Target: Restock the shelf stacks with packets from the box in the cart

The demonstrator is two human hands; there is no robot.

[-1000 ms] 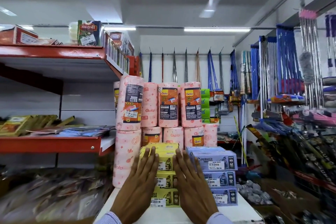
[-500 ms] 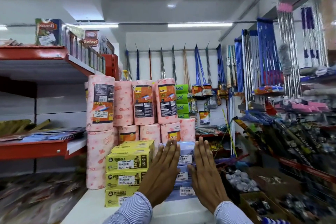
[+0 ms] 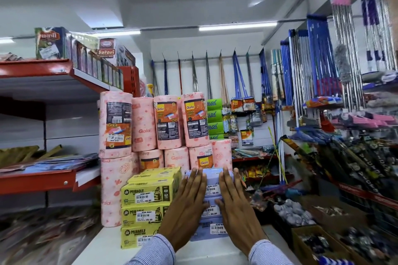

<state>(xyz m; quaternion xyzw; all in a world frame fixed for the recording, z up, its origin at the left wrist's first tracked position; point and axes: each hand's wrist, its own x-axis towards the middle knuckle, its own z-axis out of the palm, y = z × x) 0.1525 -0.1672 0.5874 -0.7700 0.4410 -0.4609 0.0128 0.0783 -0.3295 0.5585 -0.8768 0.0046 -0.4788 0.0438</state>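
Note:
A stack of pale blue packets [image 3: 212, 202] stands on the white shelf [image 3: 112, 245], right of a stack of yellow Miracle packets [image 3: 148, 206]. My left hand [image 3: 186, 208] lies flat against the front of the blue stack on its left side. My right hand [image 3: 235, 211] presses flat on its right side. Both hands have straight fingers and hold nothing. The box and the cart are out of view.
Pink Gala towel rolls [image 3: 168, 122] stand stacked behind and left of the packets. Red shelves [image 3: 43, 180] run along the left. Mops and brooms [image 3: 318, 66] hang at the back and right. Cardboard trays of goods [image 3: 323, 241] sit low on the right.
Both hands moved right from the yellow stack to the blue stack and now press on its front. The view swung to the right.

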